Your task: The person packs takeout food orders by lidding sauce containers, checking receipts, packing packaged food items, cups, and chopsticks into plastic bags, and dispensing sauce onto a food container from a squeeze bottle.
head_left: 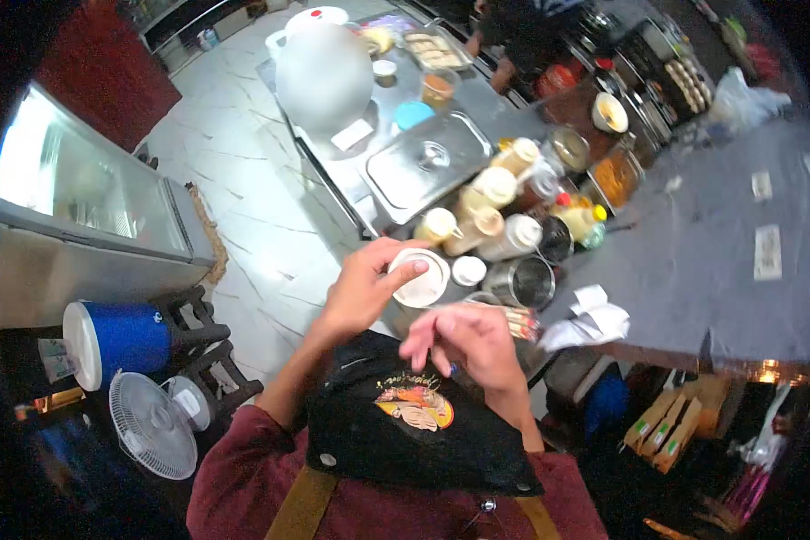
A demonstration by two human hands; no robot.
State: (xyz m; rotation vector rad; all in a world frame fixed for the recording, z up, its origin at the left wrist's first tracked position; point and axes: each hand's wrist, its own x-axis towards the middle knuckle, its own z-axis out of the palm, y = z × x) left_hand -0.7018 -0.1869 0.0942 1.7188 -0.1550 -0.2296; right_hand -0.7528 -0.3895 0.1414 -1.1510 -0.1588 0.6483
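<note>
My left hand (366,286) is closed on a white round-lidded tub (420,277) at the counter's near edge, its thumb lying across the lid. In front of my dark apron (405,441) hangs my right hand (470,346), apart from the tub. Its fingers are bent and smeared by motion; a small blue spot shows beside them, too small to name. Just right of the tub stands a small white-capped container (468,270). Several squeeze bottles (473,229) are grouped beyond, next to an open metal pot (523,283).
A steel pan with a lid (430,164) sits on the steel counter. Crumpled white paper (587,322) lies on the dark worktop (684,243) at right. A standing fan (153,425) and a blue cooler (126,342) are at lower left. Another person (526,31) stands across the counter.
</note>
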